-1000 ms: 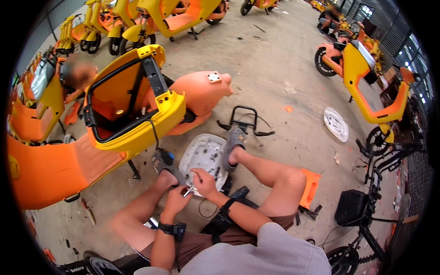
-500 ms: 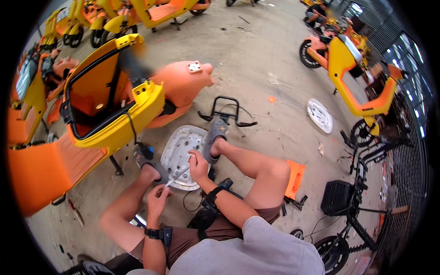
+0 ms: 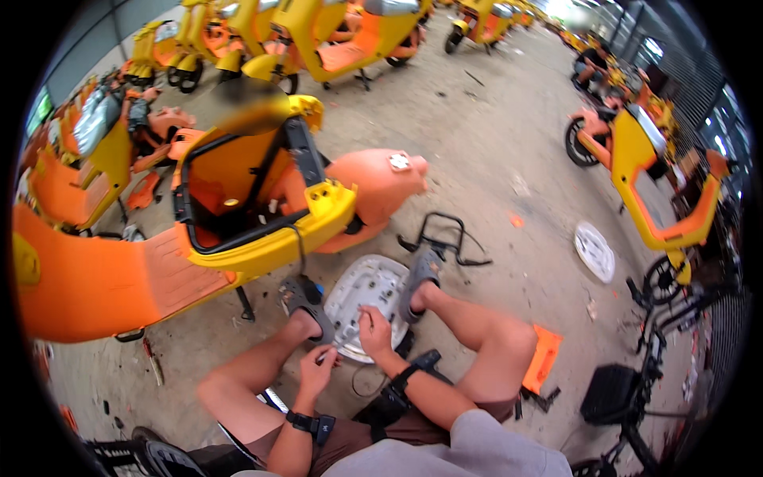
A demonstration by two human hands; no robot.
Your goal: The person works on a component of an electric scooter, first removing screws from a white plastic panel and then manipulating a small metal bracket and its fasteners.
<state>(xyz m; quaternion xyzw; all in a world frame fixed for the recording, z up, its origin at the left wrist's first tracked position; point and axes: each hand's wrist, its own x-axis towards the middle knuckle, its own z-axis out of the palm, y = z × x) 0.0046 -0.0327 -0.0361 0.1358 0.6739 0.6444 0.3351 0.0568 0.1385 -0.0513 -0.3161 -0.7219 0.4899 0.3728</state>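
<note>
A white plastic panel [image 3: 359, 285] with small dark parts scattered on it lies on the floor between my grey clogs. Just above its near edge, my left hand [image 3: 316, 372] has its fingers pinched together, a small dark bit showing at their tips. My right hand [image 3: 375, 332] is curled closed over the panel, a little farther and to the right. What either hand holds is too blurred and small to name. A power drill [image 3: 425, 364] lies by my right forearm, partly hidden by it.
An open yellow-and-orange scooter body [image 3: 270, 258] stands at the left. A black metal rack [image 3: 442, 226] lies beyond my right foot. An orange panel [image 3: 544, 359], another white panel [image 3: 594, 251] and a stripped scooter frame [image 3: 616, 389] are at the right. A co-worker [image 3: 592, 65] crouches far off.
The view has turned, so everything sits farther right and lower. A thin rod with a pale end spanned my two hands before; now it cannot be clearly made out.
</note>
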